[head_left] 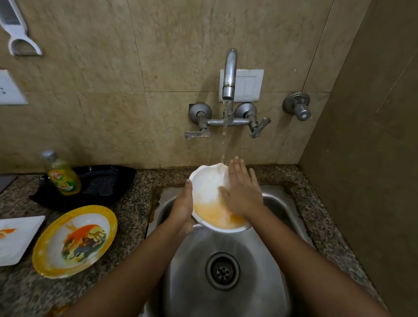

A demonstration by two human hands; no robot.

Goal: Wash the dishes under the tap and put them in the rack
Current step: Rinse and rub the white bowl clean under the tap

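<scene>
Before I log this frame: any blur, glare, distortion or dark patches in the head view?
Head view: wide-angle bowing bends the tile joints and the grater near the edges; the right side wall is dim; soft glare streaks the sink; the white bowl, gripped by the left hand and touched by the flat right hand, looks washed out; the square plate at left looks soft.

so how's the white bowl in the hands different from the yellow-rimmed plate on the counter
The white bowl is held tilted over the sink under the running water. The left hand grips it and the right hand lies flat inside. The yellow-rimmed plate lies untouched on the counter. The bowl is plain white and deeper, with orange residue pooled low. The plate is shallower, with a colourful picture. Both are round dishes.
</scene>
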